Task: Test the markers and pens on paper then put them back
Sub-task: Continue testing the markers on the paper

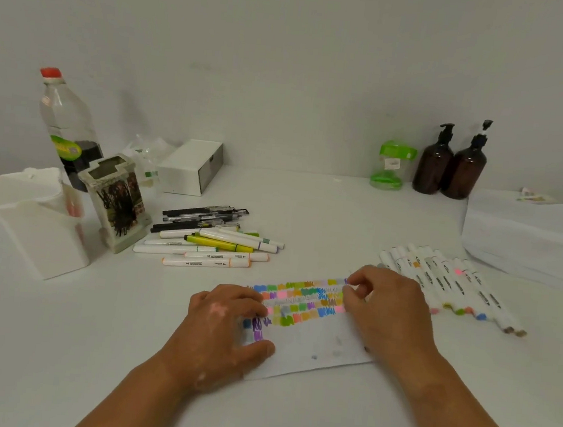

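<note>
The left hand (pixel 225 321) lies flat on the left part of the paper (pixel 312 347), fingers fairly straight and spread, thumb on the near edge, holding nothing. The paper sits on the white bench (pixel 54 346) in front of the person; its far half is filled with rows of coloured scribbles and its near half is mostly bare. The right hand (pixel 385 302) is at the paper's far right corner, fingers curled in a narrow pinch round a purple marker (pixel 346 281). Only the marker's tip shows plainly, touching the end of the top row.

Just right of that hand, a row of markers (pixel 455 285) lies side by side, coloured ends toward the person. Left of the paper and farther back is a loose pile of markers (pixel 218 252), with a yellow highlighter (pixel 218 243) among them and black pens (pixel 204 216) at the back of the pile.

Beside the pile stands a patterned holder (pixel 116 201), with a white holder (pixel 36 224) to its left. Behind them are a clear bottle (pixel 67 123) with a red cap and a white box (pixel 191 166).

At the far right lies a stack of sheets (pixel 529 233). By the wall stand a green jar (pixel 393 165) and two brown pump bottles (pixel 449 167), touching each other.
</note>
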The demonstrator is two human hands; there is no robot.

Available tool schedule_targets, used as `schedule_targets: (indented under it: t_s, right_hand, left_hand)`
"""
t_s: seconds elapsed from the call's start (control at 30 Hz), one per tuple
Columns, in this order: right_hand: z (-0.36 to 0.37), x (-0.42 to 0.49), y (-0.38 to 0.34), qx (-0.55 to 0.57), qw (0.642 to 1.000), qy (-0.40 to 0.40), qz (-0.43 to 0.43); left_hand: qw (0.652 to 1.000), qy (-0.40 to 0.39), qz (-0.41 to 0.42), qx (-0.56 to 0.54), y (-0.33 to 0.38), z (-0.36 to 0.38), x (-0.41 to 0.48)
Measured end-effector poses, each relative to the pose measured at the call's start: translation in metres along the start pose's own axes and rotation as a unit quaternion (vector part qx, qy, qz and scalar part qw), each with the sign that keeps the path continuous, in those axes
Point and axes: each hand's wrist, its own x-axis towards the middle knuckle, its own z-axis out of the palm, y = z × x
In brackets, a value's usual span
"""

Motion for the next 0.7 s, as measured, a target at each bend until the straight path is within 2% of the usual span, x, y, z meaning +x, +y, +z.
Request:
schedule_targets:
  t_s: [0.1, 0.2, 0.3, 0.37, 0.63, 0.7]
  right_hand:
    - [0.012, -0.014, -0.017, 0.046, 0.992, -0.076, -0.092]
    - [0.022, -0.023, -0.028, 0.043, 0.981, -0.132, -0.133]
    - [0.027, -0.027, -0.034, 0.039, 0.972, -0.177, -0.152]
    - [0.029, -0.029, -0.036, 0.035, 0.968, -0.188, -0.162]
    - [0.025, -0.029, -0.034, 0.078, 0.970, -0.176, -0.145]
    - [0.026, -0.028, -0.033, 0.116, 0.971, -0.170, -0.125]
  left_hand:
    - [0.995, 0.090, -0.052, -0.004, -0.012, -0.008, 0.008]
    - [0.976, 0.160, -0.109, 0.097, -0.037, -0.025, 0.026]
    - [0.964, 0.118, -0.144, 0.191, -0.060, -0.038, 0.039]
    - [0.962, 0.097, -0.145, 0.211, -0.067, -0.039, 0.042]
    - [0.975, 0.071, -0.122, 0.172, -0.059, -0.034, 0.036]
    - [0.982, 0.064, -0.131, 0.120, -0.044, -0.041, 0.035]
